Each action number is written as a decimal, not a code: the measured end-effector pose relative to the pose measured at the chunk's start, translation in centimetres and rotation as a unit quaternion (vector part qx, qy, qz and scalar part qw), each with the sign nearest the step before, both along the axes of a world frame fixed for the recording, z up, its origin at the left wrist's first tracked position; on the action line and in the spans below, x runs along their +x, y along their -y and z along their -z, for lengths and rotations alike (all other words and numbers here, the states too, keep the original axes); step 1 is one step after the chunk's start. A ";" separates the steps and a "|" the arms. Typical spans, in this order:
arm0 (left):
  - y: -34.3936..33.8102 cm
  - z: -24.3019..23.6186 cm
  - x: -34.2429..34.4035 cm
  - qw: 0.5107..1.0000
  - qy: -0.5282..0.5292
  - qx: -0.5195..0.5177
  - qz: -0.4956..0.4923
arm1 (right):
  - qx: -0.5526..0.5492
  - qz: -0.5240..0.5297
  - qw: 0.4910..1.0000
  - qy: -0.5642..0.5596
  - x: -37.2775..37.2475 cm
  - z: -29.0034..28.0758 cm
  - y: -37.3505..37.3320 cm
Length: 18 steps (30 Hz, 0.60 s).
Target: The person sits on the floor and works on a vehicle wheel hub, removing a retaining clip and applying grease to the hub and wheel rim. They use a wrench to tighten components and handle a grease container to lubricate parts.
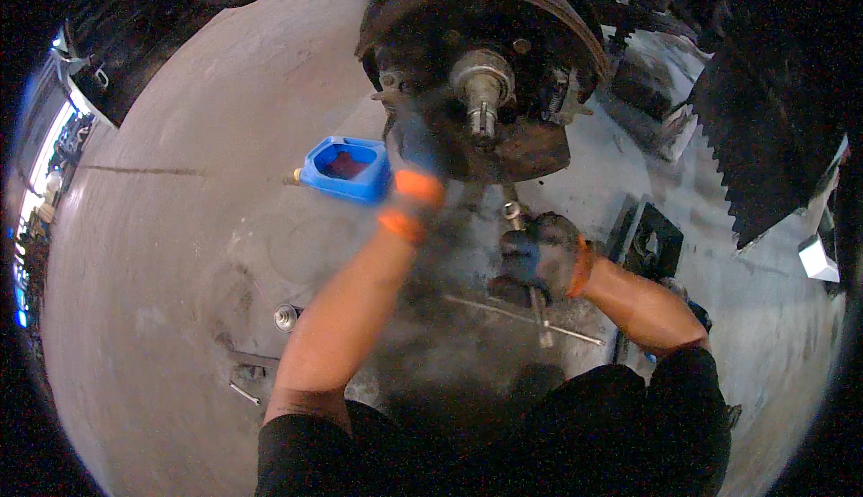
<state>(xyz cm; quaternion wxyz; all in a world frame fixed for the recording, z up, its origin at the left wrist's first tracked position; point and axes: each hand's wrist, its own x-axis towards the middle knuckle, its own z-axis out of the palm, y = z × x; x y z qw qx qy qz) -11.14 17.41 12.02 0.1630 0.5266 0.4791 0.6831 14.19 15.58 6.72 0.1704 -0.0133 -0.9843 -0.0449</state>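
My right hand [552, 247], in a dark glove with an orange cuff, is closed around a steel hand tool [513, 215]. The tool's round hollow end sticks out above the fingers, and a metal shank shows below them. To the left, my gloved left hand [415, 151] is smeared by motion, so its fingers cannot be made out. It is raised beside the blue cut-open container [316, 173], which has dark reddish contents, and near the lower left of the brake assembly [409, 12]. From that assembly's middle a splined metal spindle [483, 102] points toward me.
A long thin metal bar [575, 334] lies on the floor below my right hand. A black open case [663, 236] is to the right. Left of my left forearm are a can [286, 317] and a small wrench [244, 394]. A dark jagged-edged panel [764, 155] hangs at right.
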 end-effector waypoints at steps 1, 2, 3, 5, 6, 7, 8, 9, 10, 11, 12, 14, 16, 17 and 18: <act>-0.6 0.9 -0.4 0.999 0.031 0.005 0.007 | 0.012 -0.004 1.000 0.003 -1.2 -0.4 0.0; -1.2 1.8 -0.8 0.999 0.026 0.030 -0.009 | 0.025 -0.009 1.000 0.007 -2.2 -0.8 -0.1; -1.3 2.0 -1.1 0.998 0.036 0.038 -0.017 | 0.034 -0.007 0.999 0.006 -3.2 -1.4 -0.7; -1.3 1.9 -0.9 0.997 0.069 0.042 -0.017 | 0.064 0.004 0.998 -0.005 -4.8 -2.2 -2.3; -1.2 1.4 -0.5 0.992 0.116 0.046 0.020 | 0.070 0.015 0.997 -0.009 -5.4 -2.5 -3.2; -1.1 0.9 -0.1 0.984 0.164 0.050 0.056 | 0.071 0.027 0.997 -0.009 -5.6 -2.8 -3.7; -1.0 0.5 0.4 0.963 0.233 0.060 0.120 | 0.073 0.035 0.997 -0.006 -5.5 -3.0 -3.9; -0.7 0.2 0.2 0.935 0.300 0.069 0.174 | 0.043 0.032 0.999 0.000 -5.4 -3.3 -3.5; -0.6 -0.1 0.1 0.920 0.349 0.045 0.172 | 0.034 0.020 0.999 -0.003 -5.1 -3.5 -2.9; -0.7 -0.5 0.0 0.902 0.397 0.021 0.169 | 0.025 0.011 1.000 -0.007 -4.6 -3.7 -2.3; -0.7 -0.7 -0.2 0.880 0.446 0.000 0.166 | 0.040 -0.009 0.999 -0.017 -3.7 -3.9 -1.2; -1.0 -0.4 0.0 0.889 0.431 0.010 0.157 | 0.069 -0.042 0.996 -0.035 -1.0 -4.4 1.1; -1.7 1.0 -0.8 0.944 0.309 0.005 0.118 | 0.087 -0.069 0.992 -0.054 0.1 -6.6 2.7; -2.2 2.3 -1.7 0.978 0.190 -0.007 0.081 | 0.091 -0.079 0.991 -0.064 0.0 -8.0 3.3; -2.5 2.9 -1.5 0.990 0.130 -0.011 0.060 | 0.082 -0.070 0.991 -0.073 -0.2 -10.1 4.2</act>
